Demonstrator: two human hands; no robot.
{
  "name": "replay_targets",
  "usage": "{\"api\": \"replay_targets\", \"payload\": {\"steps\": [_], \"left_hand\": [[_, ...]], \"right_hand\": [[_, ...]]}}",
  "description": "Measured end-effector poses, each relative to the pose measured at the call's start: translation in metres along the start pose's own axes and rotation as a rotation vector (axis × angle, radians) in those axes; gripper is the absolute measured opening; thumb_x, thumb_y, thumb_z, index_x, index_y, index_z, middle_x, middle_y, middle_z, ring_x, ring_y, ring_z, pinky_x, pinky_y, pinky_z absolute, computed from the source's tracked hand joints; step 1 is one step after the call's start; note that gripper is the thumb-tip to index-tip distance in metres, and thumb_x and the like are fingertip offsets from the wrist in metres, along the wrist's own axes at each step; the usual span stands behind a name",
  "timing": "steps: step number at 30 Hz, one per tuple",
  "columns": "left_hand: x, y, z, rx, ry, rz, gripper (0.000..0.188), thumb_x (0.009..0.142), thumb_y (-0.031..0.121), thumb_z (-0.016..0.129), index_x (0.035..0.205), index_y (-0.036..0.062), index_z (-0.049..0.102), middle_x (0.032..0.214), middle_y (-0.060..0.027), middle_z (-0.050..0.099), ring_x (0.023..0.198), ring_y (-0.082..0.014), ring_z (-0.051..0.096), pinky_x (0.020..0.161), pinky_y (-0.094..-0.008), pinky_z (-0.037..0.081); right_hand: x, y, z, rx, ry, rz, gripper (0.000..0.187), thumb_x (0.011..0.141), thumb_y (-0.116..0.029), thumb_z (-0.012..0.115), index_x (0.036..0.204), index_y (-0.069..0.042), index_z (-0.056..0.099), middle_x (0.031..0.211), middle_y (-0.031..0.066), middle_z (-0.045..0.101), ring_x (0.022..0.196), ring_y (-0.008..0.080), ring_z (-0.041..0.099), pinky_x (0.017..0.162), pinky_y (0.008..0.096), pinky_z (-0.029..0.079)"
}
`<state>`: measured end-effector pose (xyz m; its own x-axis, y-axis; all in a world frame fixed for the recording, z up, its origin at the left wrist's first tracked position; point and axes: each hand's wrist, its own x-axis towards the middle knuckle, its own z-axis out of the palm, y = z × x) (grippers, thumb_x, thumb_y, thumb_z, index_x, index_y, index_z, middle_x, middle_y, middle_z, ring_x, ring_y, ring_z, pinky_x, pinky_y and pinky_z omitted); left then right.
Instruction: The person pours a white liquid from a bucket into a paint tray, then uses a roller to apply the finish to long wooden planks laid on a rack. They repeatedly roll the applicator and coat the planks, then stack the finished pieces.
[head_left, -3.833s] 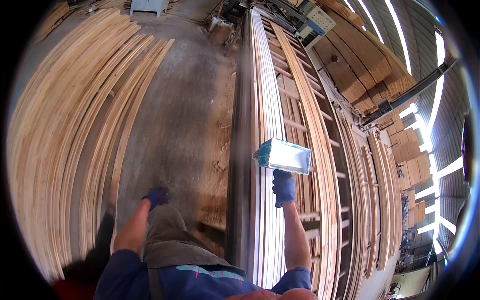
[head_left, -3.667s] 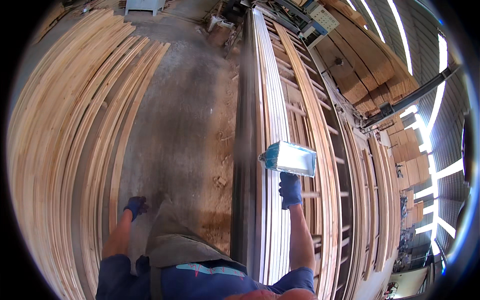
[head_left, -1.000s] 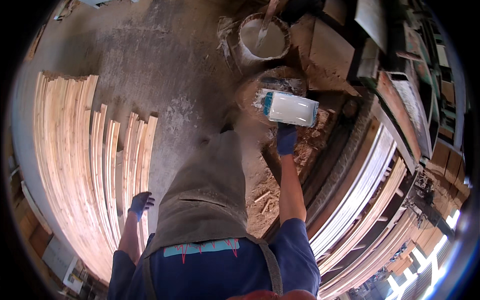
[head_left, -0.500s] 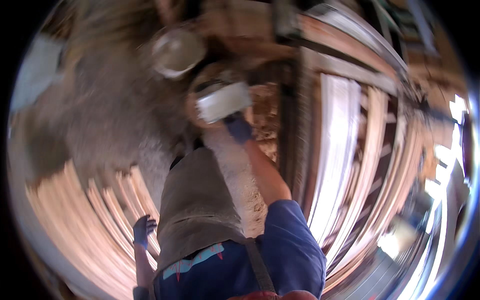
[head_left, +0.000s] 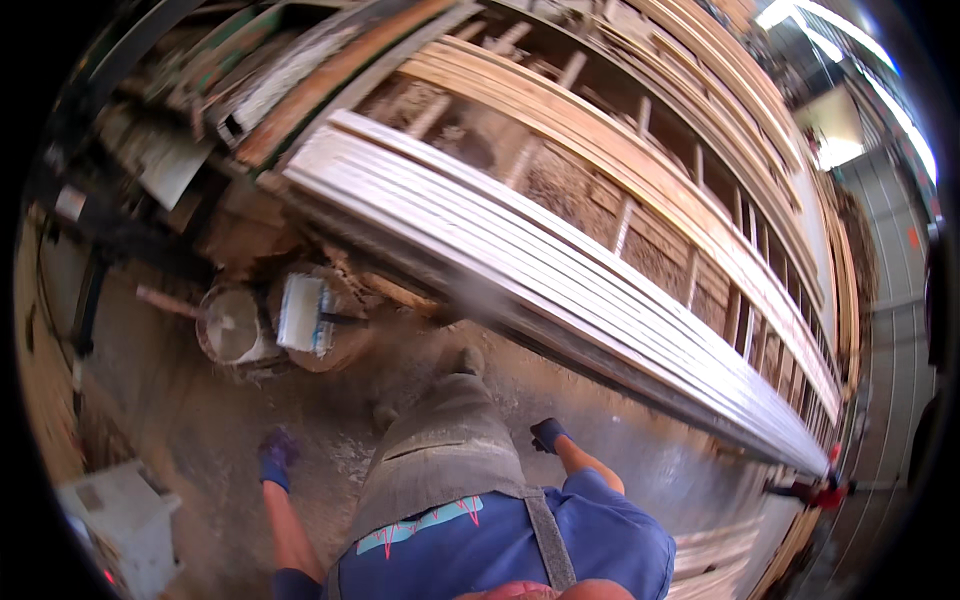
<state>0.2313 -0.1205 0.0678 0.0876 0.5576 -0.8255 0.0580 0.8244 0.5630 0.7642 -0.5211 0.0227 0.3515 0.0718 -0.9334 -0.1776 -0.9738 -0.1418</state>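
Both my hands wear dark blue gloves and hold nothing that I can see. My left hand (head_left: 278, 455) hangs low at my left side over the floor, slightly blurred, its fingers loosely apart. At my right side is my right hand (head_left: 547, 434), with fingers loosely bent, close to the stack of silvery-white boards (head_left: 500, 240). Ahead to the left, a wide white brush-like tool (head_left: 302, 312) with a dark handle lies on top of a round brown drum (head_left: 345, 345). Beside it stands a round bucket (head_left: 230, 325) with whitish contents.
Long wooden boards (head_left: 600, 150) lie on a rack beyond the silvery stack. A grey box-like machine (head_left: 120, 525) stands at lower left. Dark metal framing (head_left: 110, 225) is at far left. Another person in red (head_left: 825, 492) is far off at the right.
My right hand has left the white tool on the drum and come back to my side. My view has turned right, so the drum and bucket now appear farther left.
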Motion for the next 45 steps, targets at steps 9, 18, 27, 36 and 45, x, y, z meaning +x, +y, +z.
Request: {"api": "replay_targets", "payload": {"steps": [9, 18, 27, 36, 45], "left_hand": [[-0.007, 0.272, 0.185, 0.169, -0.123, 0.408, 0.038, 0.098, 0.034, 0.049, 0.127, 0.0101, 0.057, 0.108, -0.0080, 0.066, 0.089, -0.0164, 0.063, 0.073, -0.0299, 0.052], [-0.035, 0.422, 0.313, 0.472, -0.108, 0.864, 0.035, 0.098, 0.029, 0.056, 0.123, 0.0054, 0.059, 0.105, -0.0073, 0.067, 0.091, -0.0164, 0.066, 0.079, -0.0291, 0.054], [0.057, 0.500, 0.358, 0.443, -0.363, 0.727, 0.042, 0.096, 0.039, 0.055, 0.125, 0.0089, 0.058, 0.109, -0.0114, 0.067, 0.090, -0.0167, 0.065, 0.077, -0.0288, 0.052], [0.177, 0.575, 0.560, 0.635, -0.658, 1.115, 0.052, 0.099, 0.039, 0.049, 0.139, 0.0066, 0.043, 0.129, -0.0098, 0.057, 0.116, -0.0221, 0.056, 0.100, -0.0346, 0.042], [0.274, 0.585, 0.727, 1.097, -0.192, 1.526, 0.049, 0.092, 0.039, 0.058, 0.125, 0.0024, 0.057, 0.125, -0.0202, 0.059, 0.118, -0.0329, 0.054, 0.096, -0.0364, 0.046]], "right_hand": [[0.010, 0.067, -0.042, -0.151, -0.258, -0.261, 0.037, 0.093, -0.041, 0.056, 0.099, -0.007, 0.069, 0.079, 0.0076, 0.071, 0.058, 0.0176, 0.064, 0.047, 0.0338, 0.048], [-0.203, -0.126, -0.228, -0.139, -0.691, -0.325, 0.034, 0.095, -0.033, 0.055, 0.108, -0.004, 0.068, 0.084, 0.0073, 0.071, 0.071, 0.0147, 0.066, 0.062, 0.0275, 0.052], [-0.231, -0.422, -0.299, -0.374, 0.538, -1.013, 0.029, 0.092, -0.026, 0.059, 0.115, -0.009, 0.065, 0.094, 0.0151, 0.072, 0.088, 0.0267, 0.070, 0.078, 0.0348, 0.054], [-0.091, -0.513, -0.344, -0.686, 0.650, -0.738, 0.041, 0.082, -0.037, 0.063, 0.112, -0.009, 0.066, 0.102, 0.0188, 0.069, 0.098, 0.0359, 0.065, 0.087, 0.0421, 0.051], [-0.035, -0.516, -0.378, -0.502, 1.011, -0.801, 0.025, 0.074, -0.028, 0.075, 0.087, -0.009, 0.065, 0.080, 0.0128, 0.066, 0.077, 0.0329, 0.064, 0.069, 0.0430, 0.051]]}}
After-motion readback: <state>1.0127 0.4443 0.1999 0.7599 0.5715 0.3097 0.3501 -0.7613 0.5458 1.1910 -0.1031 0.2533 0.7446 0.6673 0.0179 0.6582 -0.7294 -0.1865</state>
